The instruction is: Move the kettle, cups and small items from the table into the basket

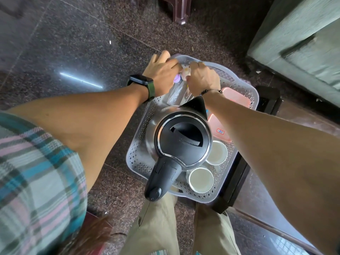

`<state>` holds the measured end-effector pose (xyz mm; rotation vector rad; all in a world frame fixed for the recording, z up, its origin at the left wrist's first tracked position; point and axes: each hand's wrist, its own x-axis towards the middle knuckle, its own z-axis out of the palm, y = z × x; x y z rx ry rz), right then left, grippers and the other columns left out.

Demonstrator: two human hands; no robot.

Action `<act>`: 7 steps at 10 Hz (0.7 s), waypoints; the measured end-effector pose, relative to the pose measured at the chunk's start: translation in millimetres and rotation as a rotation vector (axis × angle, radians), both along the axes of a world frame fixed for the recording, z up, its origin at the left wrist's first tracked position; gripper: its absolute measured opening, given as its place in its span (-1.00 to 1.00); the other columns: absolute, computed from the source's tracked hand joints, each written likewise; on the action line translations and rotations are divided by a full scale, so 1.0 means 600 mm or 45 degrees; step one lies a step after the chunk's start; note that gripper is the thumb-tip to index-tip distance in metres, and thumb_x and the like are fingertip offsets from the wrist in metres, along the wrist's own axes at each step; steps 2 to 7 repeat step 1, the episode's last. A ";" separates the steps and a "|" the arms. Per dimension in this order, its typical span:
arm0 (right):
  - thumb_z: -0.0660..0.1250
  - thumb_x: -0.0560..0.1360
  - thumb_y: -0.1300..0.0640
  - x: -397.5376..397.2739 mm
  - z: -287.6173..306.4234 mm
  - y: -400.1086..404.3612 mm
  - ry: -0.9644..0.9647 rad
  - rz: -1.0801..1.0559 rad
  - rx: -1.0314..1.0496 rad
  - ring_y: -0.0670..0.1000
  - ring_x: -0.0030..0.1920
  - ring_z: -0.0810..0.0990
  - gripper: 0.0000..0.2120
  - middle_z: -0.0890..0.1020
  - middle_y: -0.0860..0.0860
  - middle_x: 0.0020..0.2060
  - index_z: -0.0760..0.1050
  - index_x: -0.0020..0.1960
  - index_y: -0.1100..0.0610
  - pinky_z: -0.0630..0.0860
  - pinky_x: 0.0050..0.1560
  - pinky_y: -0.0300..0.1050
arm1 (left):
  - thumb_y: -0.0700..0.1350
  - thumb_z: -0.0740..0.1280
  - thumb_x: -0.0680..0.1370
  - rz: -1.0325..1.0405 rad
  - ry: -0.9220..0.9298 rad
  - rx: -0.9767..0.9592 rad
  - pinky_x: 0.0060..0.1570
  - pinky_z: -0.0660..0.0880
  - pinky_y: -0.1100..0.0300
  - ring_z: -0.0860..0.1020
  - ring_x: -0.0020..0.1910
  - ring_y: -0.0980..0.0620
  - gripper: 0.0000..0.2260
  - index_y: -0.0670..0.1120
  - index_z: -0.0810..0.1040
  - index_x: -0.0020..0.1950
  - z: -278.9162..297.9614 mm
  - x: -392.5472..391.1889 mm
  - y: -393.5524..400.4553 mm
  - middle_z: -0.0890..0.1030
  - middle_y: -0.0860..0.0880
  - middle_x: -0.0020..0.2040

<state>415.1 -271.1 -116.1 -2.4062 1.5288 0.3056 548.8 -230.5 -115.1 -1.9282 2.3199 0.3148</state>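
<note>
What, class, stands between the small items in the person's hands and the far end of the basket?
Nothing visible: both the left hand and right hand hold the small items directly over the basket, beyond the kettle.

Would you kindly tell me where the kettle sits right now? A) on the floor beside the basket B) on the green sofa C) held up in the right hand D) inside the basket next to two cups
D: the kettle stands inside the basket, with two cups beside it at the near right corner.
</note>
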 end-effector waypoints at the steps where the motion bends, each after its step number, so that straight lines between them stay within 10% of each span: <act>1: 0.13 0.57 0.27 -0.010 0.008 0.000 -0.037 -0.021 0.022 0.25 0.21 0.51 -0.70 0.46 0.22 0.25 0.34 0.30 0.27 0.46 0.11 0.07 | -0.18 0.20 0.52 -0.015 0.032 -0.027 0.15 0.28 -0.09 0.31 0.28 -0.20 -0.72 -0.19 0.43 0.22 0.005 0.000 0.000 0.46 -0.12 0.25; 7: 0.13 0.57 0.27 -0.010 0.008 0.000 -0.037 -0.021 0.022 0.25 0.21 0.51 -0.70 0.46 0.22 0.25 0.34 0.30 0.27 0.46 0.11 0.07 | -0.18 0.20 0.52 -0.015 0.032 -0.027 0.15 0.28 -0.09 0.31 0.28 -0.20 -0.72 -0.19 0.43 0.22 0.005 0.000 0.000 0.46 -0.12 0.25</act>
